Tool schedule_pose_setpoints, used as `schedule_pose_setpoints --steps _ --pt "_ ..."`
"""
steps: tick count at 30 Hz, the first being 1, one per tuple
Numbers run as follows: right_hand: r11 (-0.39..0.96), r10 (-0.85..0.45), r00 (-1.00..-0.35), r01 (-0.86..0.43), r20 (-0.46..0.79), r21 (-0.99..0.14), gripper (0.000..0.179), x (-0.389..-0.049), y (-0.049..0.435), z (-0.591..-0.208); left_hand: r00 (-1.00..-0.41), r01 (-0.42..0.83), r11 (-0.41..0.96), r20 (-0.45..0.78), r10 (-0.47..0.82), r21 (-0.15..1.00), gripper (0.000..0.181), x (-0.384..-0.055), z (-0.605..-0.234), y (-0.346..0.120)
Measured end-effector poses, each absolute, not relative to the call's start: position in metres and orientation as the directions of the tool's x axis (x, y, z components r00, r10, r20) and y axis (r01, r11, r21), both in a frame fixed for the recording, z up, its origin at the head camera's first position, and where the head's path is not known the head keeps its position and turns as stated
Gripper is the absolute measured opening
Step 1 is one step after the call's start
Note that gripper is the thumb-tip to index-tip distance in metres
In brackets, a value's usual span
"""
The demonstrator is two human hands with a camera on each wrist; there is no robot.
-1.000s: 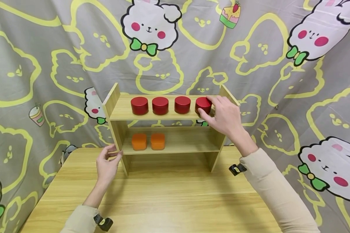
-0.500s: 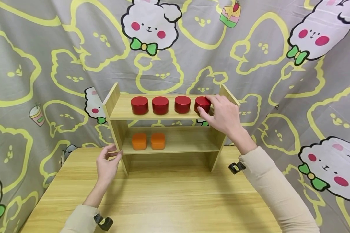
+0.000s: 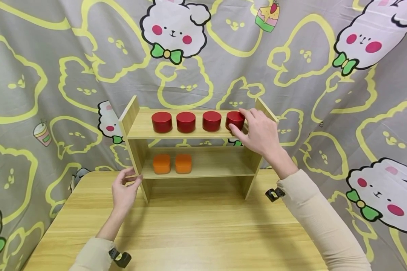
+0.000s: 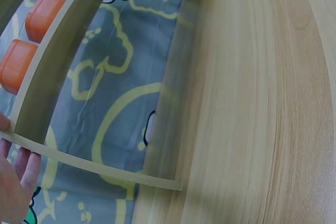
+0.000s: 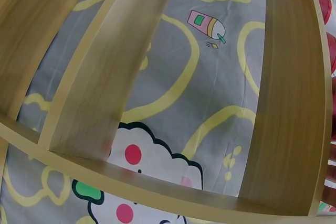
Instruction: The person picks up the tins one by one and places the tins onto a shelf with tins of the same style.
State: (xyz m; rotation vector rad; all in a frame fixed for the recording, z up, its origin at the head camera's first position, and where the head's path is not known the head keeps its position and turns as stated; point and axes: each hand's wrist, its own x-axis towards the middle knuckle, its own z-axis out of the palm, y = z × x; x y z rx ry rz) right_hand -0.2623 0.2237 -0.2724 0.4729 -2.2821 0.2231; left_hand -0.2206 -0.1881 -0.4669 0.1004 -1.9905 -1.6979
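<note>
A small wooden two-tier shelf (image 3: 203,173) stands on the table. Several round red tins (image 3: 161,122) form a row on its top board. My right hand (image 3: 259,131) grips the rightmost red tin (image 3: 234,119) between thumb and fingers; in the right wrist view the fingers (image 5: 331,174) show only at the right edge. Two orange square boxes (image 3: 183,164) sit at the left of the middle board, also in the left wrist view as orange boxes (image 4: 19,65). My left hand (image 3: 124,192) holds the front edge of the shelf's left side panel (image 4: 94,166) with thumb and fingers.
The wood-grain table (image 3: 196,233) extends in front of the shelf and to both sides. A grey curtain (image 3: 298,86) with cartoon prints hangs close behind the shelf. Black wrist mounts (image 3: 120,258) are strapped to both sleeves.
The right hand has shifted slightly left with the rightmost red tin, toward the others in the row. The left hand stays on the side panel.
</note>
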Motion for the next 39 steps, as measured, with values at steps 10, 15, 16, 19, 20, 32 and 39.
schedule_pose_setpoints --steps 10,15,16,19,20,32,39 --pt "0.897 -0.29 -0.548 -0.442 0.785 0.022 0.056 -0.252 0.227 -0.274 -0.86 0.262 0.191 0.319 -0.397 0.946 0.033 -0.219 -0.463 -0.192" --pt "0.895 -0.297 -0.519 -0.443 0.802 0.045 0.057 -0.243 0.23 -0.274 -0.854 0.274 0.198 0.333 -0.4 0.941 0.031 -0.216 -0.458 -0.194" --pt "0.896 -0.296 -0.513 -0.442 0.806 0.048 0.058 -0.241 0.231 -0.275 -0.853 0.277 0.197 0.335 -0.4 0.941 0.03 -0.215 -0.458 -0.194" --pt "0.894 -0.296 -0.493 -0.444 0.818 0.056 0.058 -0.235 0.235 -0.277 -0.855 0.285 0.186 0.337 -0.395 0.94 0.03 -0.212 -0.455 -0.196" --pt "0.893 -0.298 -0.484 -0.446 0.823 0.061 0.058 -0.233 0.236 -0.279 -0.853 0.29 0.183 0.34 -0.396 0.939 0.03 -0.211 -0.454 -0.197" --pt "0.878 -0.309 -0.393 -0.468 0.866 0.1 0.052 -0.208 0.249 -0.296 -0.829 0.308 0.203 0.367 -0.422 0.929 0.026 -0.197 -0.44 -0.202" --pt "0.864 -0.305 -0.305 -0.488 0.902 0.127 0.052 -0.192 0.254 -0.308 -0.832 0.312 0.252 0.391 -0.393 0.916 0.022 -0.185 -0.433 -0.205"
